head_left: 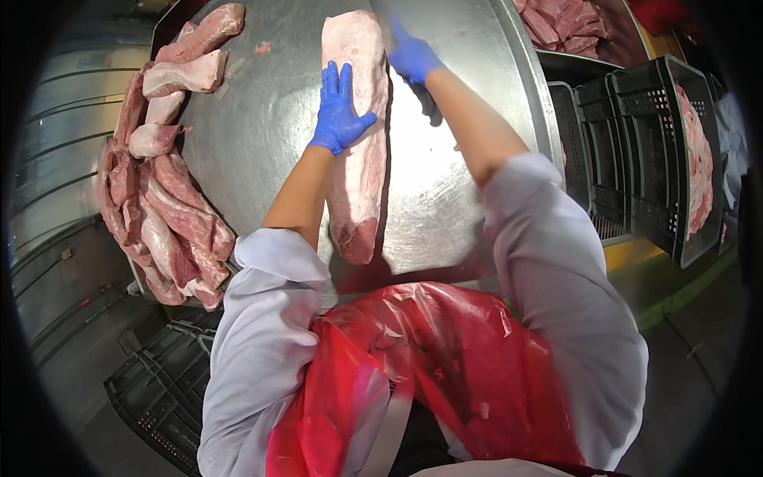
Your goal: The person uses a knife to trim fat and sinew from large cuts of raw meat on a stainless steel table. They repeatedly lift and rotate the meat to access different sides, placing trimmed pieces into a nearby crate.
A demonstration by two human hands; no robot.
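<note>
A long slab of pale, fat-covered meat (355, 191) lies lengthwise on the steel table (262, 135), with darker pink flesh at its near end. My blue-gloved left hand (340, 114) rests spread and flat on the slab’s upper half. Just right of the slab’s far end, my blue-gloved right hand (413, 57) is closed on what looks like a knife (394, 29), its blade smeared by motion.
Several meat cuts (171, 222) are heaped along the left edge. At right stand black crates (596, 143), one holding meat (698, 159), and a tray of pink meat (560, 24) behind them. More black crates (159, 381) sit low at the left.
</note>
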